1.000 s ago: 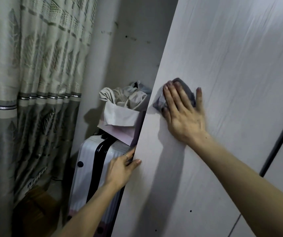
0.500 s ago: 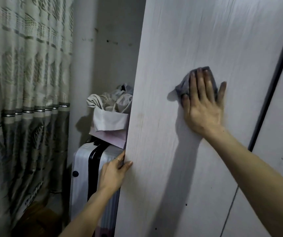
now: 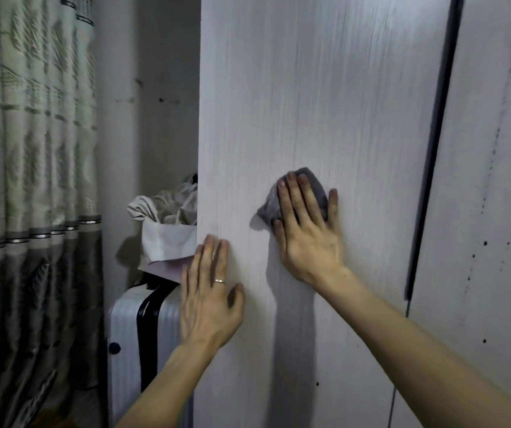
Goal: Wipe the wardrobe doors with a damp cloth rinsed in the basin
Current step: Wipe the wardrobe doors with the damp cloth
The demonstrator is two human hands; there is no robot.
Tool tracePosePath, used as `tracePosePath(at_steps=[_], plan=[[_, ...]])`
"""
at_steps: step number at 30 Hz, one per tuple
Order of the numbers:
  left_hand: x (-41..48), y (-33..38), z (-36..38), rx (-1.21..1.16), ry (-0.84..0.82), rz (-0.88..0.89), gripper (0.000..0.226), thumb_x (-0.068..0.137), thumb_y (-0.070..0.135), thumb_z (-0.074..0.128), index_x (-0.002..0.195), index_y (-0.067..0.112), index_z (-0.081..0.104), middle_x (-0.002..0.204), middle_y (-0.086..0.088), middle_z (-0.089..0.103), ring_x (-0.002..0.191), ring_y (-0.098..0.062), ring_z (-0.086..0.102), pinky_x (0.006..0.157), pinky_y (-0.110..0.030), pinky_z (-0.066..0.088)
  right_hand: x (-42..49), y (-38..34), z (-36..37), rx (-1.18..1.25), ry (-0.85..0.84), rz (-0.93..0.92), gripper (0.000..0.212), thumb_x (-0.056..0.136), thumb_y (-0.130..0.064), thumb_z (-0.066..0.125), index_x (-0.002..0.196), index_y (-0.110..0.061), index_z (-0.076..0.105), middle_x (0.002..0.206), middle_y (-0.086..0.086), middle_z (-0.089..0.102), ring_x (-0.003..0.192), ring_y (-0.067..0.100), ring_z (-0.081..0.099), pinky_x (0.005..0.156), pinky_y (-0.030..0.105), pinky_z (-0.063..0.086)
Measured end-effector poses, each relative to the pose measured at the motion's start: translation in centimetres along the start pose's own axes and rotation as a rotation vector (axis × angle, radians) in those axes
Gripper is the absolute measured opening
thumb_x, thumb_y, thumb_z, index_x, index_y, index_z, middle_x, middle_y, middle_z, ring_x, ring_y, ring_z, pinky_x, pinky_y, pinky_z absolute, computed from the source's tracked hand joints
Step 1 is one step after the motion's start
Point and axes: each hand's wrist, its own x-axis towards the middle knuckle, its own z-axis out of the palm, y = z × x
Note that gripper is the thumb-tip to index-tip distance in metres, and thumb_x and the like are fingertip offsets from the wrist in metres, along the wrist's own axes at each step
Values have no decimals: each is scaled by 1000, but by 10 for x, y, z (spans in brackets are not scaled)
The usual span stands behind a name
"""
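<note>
A pale wood-grain wardrobe door (image 3: 325,88) fills the middle of the view. My right hand (image 3: 306,233) lies flat on it with straight fingers, pressing a small grey cloth (image 3: 313,186) against the panel; most of the cloth is hidden under the fingers. My left hand (image 3: 208,298), with a ring on it, rests flat on the door near its left edge, lower than the right hand. A second door (image 3: 495,180) stands to the right, speckled with dark spots, past a dark gap.
Left of the door stands a white suitcase (image 3: 127,341) with a black stripe. A white bag (image 3: 167,242) stuffed with fabric sits on top of it. A patterned curtain (image 3: 28,180) hangs at the far left, with a bare wall behind.
My right hand slid the cloth leftward and downward across the door. My left hand left the door's edge and now lies flat on its face. The view turned to face the door.
</note>
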Motion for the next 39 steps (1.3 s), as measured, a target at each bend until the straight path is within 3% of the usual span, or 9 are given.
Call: tracePosePath(at_steps=[4, 7, 10, 12, 17, 23, 27, 33, 39], plan=[[-5, 0, 9, -81, 54, -122, 86, 87, 49, 49, 160, 25, 10, 168, 0, -4, 151, -29, 16, 121, -52, 17, -51, 1, 10, 14, -13, -147, 63, 104, -34, 40, 157, -7, 21, 166, 8, 15, 154, 21, 12, 122, 59, 6], [-8, 0, 13, -223, 85, -233, 98, 88, 43, 68, 159, 32, 1, 167, 3, -9, 150, -31, 15, 116, -50, 22, -87, 12, 16, -24, -38, -228, 63, 102, -35, 44, 156, -7, 27, 165, 7, 20, 153, 21, 18, 120, 60, 13], [-10, 4, 11, -502, 3, -410, 107, 87, 41, 71, 154, 46, -13, 167, 4, 2, 151, -22, 16, 112, -33, 24, -46, -4, 16, -1, 21, -203, 62, 102, -36, 42, 156, -8, 27, 165, 6, 20, 153, 20, 17, 121, 59, 8], [-13, 3, 14, -547, 14, -454, 108, 85, 44, 73, 154, 45, -10, 166, 5, 10, 151, -18, 18, 109, -26, 21, -21, -21, 15, 38, 39, -131, 61, 104, -35, 37, 157, -8, 25, 165, 6, 19, 153, 19, 15, 121, 59, 5], [-12, -5, 19, -597, 36, -496, 107, 80, 45, 78, 157, 40, 4, 164, 6, 22, 148, -17, 24, 108, -25, 26, -80, -9, 22, 52, 10, -177, 62, 101, -34, 46, 155, -8, 30, 164, 6, 22, 152, 20, 21, 119, 62, 17], [-13, -8, 16, -634, 33, -512, 106, 76, 49, 80, 156, 41, 11, 159, 5, 34, 143, -17, 35, 107, -26, 34, -13, -42, 16, 90, 59, -20, 61, 104, -35, 37, 158, -10, 22, 166, 4, 17, 154, 18, 13, 122, 58, 0], [-11, -12, 11, -660, -7, -493, 105, 77, 36, 83, 157, 33, 15, 157, 3, 36, 143, -16, 35, 112, -29, 34, -76, -44, 26, 98, 5, -21, 63, 101, -35, 41, 156, -8, 26, 165, 6, 20, 153, 20, 16, 122, 58, 4], [-15, -16, 12, -664, -28, -499, 102, 79, 37, 82, 156, 36, 16, 154, 5, 39, 141, -15, 36, 105, -23, 31, -13, -47, 15, 83, 49, 36, 62, 104, -34, 36, 158, -7, 21, 166, 6, 16, 154, 19, 9, 122, 58, 3], [-17, -24, 11, -672, -54, -461, 99, 81, 33, 81, 157, 33, 17, 149, 9, 43, 137, -12, 40, 103, -21, 33, -70, -41, 24, 55, -6, -32, 66, 100, -36, 43, 156, -6, 25, 165, 7, 20, 154, 21, 13, 122, 59, 7]])
